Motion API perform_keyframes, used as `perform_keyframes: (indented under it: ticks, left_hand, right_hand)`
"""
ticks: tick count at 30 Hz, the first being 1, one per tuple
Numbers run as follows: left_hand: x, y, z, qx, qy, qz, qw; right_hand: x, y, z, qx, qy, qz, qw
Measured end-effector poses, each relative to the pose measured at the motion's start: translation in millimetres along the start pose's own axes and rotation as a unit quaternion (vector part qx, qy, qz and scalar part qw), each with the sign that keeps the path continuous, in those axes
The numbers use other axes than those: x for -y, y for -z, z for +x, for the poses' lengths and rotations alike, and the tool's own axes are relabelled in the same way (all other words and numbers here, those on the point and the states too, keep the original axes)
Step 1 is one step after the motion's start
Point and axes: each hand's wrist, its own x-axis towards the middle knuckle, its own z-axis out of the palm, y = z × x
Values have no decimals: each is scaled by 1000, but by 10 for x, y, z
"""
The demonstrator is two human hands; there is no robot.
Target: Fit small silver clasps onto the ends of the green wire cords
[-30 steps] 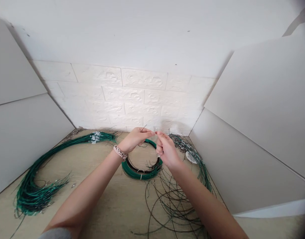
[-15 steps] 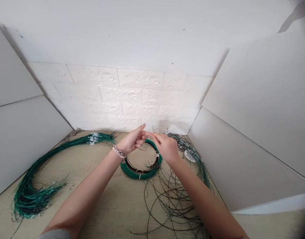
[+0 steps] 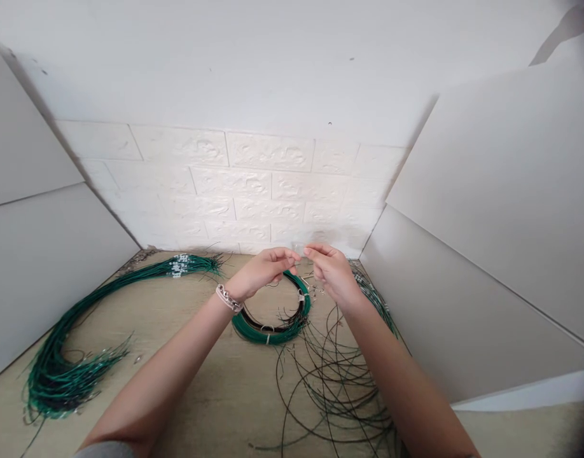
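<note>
My left hand, with a bracelet at its wrist, is raised above the coil, thumb and fingertips drawn together. Facing it across a small gap, my right hand is closed in a pinch. Whatever either hand pinches is too small to make out. Below them lies a round coil of green and black wire, bound with pale ties; my hands partly cover its far side. Loose dark wires spread in loops beside and under my right forearm.
A long bundle of green wires with white tags curves along the left side. Another wire bundle runs beside the right panel. A white brick-patterned wall closes the back, and a grey panel stands left.
My hands, which were touching at the fingertips, have moved slightly apart. My right hand has shifted right, and my left thumb has come down from pointing up to meet the fingers.
</note>
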Motion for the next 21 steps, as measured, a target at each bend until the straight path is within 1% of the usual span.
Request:
perform_keyframes:
  ticks: [3, 7, 10, 14, 18, 21]
  left_hand:
    - [-44, -30, -35, 5, -2, 9, 1000]
    - [-91, -51, -56, 2, -6, 7, 1000]
    - [-83, -35, -43, -8, -11, 30, 999]
    - [-40, 1, -21, -14, 10, 85, 996]
    - [-36, -1, -18, -27, -3, 69, 997]
    - [-56, -15, -22, -46, 0, 99, 994]
  right_hand:
    - [36, 27, -12, 52, -33, 7, 998]
    - [90, 47, -46, 109, -57, -24, 992]
    - [110, 53, -60, 119, -56, -35, 991]
    - [105, 62, -62, 122, -53, -38, 990]
    - [87, 72, -49, 139, -58, -34, 988]
    - [70, 81, -38, 151, -66, -26, 986]
